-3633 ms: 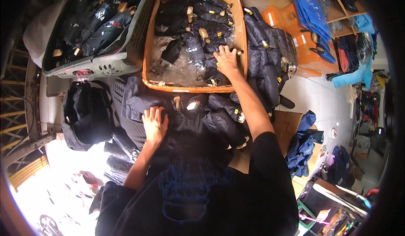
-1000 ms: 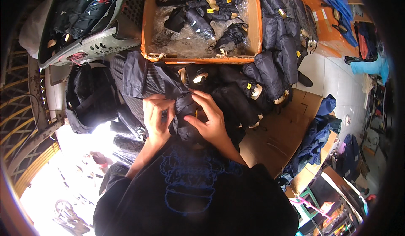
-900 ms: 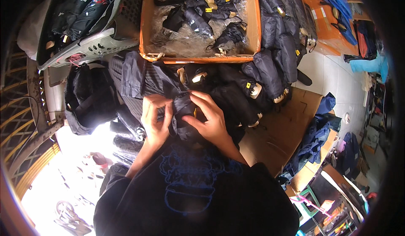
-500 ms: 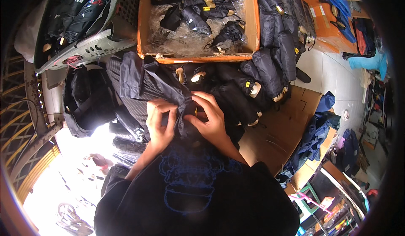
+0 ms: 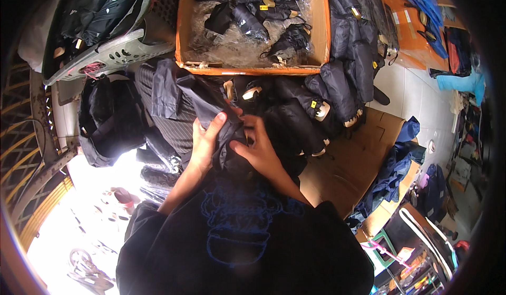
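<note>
In front of my chest I hold a piece of thin, slightly shiny black fabric (image 5: 203,101), like an umbrella cover. My left hand (image 5: 204,139) grips it from the left, thumb on top and fingers behind. On the other side my right hand (image 5: 258,143) pinches the fabric's edge, its fingers bent and partly hidden. Just beyond my hands lie several folded black umbrellas (image 5: 295,121) with pale beige handles (image 5: 252,92). Under the fabric, to the left, is dark pinstriped cloth (image 5: 171,129).
An open cardboard box (image 5: 253,70) holding more umbrellas and clear plastic stands ahead. A grey plastic basket (image 5: 113,52) with black umbrellas is at far left, above a black bag (image 5: 108,129). Flattened cardboard (image 5: 350,163) lies at right, beside dark blue cloth (image 5: 387,174).
My left hand has turned and shifted its grip, its thumb now lying on top of the fabric. The fabric is lifted and folded over more between my hands.
</note>
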Available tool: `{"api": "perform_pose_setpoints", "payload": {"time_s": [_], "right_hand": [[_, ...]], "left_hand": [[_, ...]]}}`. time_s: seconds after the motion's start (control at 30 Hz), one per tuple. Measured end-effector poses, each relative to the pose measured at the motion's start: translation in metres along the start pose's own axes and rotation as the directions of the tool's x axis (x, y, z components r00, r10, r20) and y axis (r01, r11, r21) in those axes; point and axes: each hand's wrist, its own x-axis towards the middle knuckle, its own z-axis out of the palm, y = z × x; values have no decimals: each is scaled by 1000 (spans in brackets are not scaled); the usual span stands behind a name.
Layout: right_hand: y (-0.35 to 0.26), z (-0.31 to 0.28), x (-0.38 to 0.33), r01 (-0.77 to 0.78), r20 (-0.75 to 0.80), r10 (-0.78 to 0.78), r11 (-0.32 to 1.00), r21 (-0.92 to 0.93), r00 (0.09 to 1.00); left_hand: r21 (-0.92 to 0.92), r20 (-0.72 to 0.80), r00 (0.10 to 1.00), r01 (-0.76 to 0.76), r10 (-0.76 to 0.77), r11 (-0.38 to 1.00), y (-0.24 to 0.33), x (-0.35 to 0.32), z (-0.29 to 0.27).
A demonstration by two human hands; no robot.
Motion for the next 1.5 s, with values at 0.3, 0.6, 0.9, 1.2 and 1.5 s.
{"api": "perform_pose_setpoints", "payload": {"time_s": [0.3, 0.6, 0.9, 1.2, 1.5], "right_hand": [[1, 4, -3, -29, 38, 38, 976, -215, 999], [1, -1, -4, 69, 122, -49, 983, -171, 991], [-25, 9, -5, -21, 77, 47, 950, -311, 996], [-30, -16, 6, 518, 5, -565, 753, -407, 825], [-24, -21, 9, 613, 118, -639, 645, -457, 760]], "left_hand": [[231, -33, 999, -28, 37, 972, 4, -17, 12], [290, -6, 1000, -12, 15, 957, 4, -33, 16], [50, -240, 969, 77, -63, 996, 14, -30, 13], [39, -65, 998, -24, 26, 999, -2, -30, 4], [264, 67, 998, -6, -12, 964, 1, -24, -12]]}}
